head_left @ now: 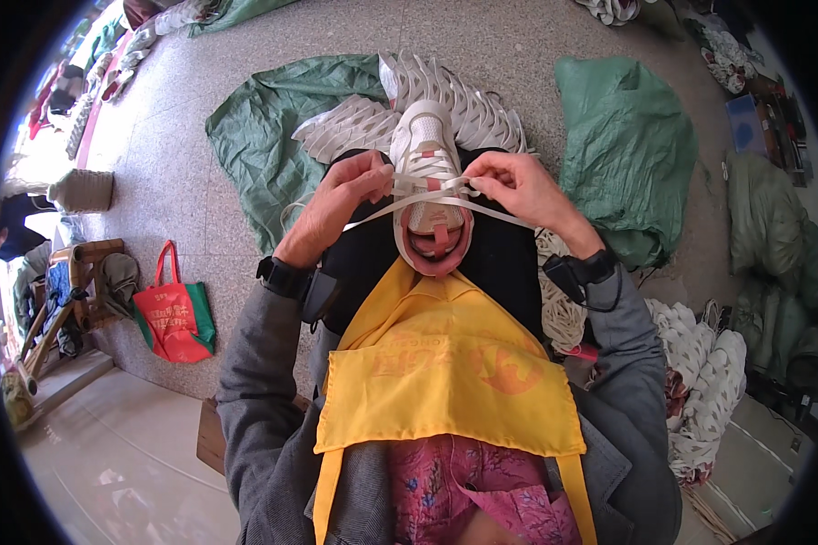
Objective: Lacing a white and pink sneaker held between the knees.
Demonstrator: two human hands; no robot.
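A white sneaker (430, 173) with a pink lining stands toe-away on the person's lap, between both hands. The left hand (341, 204) pinches a flat white lace (445, 207) at the shoe's left side; its grip is pressed together on the lace. The right hand (518, 186) pinches the same lace at the shoe's right side, fingers closed on it just above the tongue. The lace ends trail outward to either side below the hands.

A yellow apron (445, 372) covers the lap beneath the shoe. A red and green shopping bag (177, 313) stands on the floor to the person's left; its contents cannot be seen.

Beyond the shoe, white shoe parts (482, 109) lie fanned on a green sack (264, 136) on the speckled stone floor (173, 182). A second green sack (623, 145) lies to the right. Bundled white laces (709, 381) are heaped by the right elbow.
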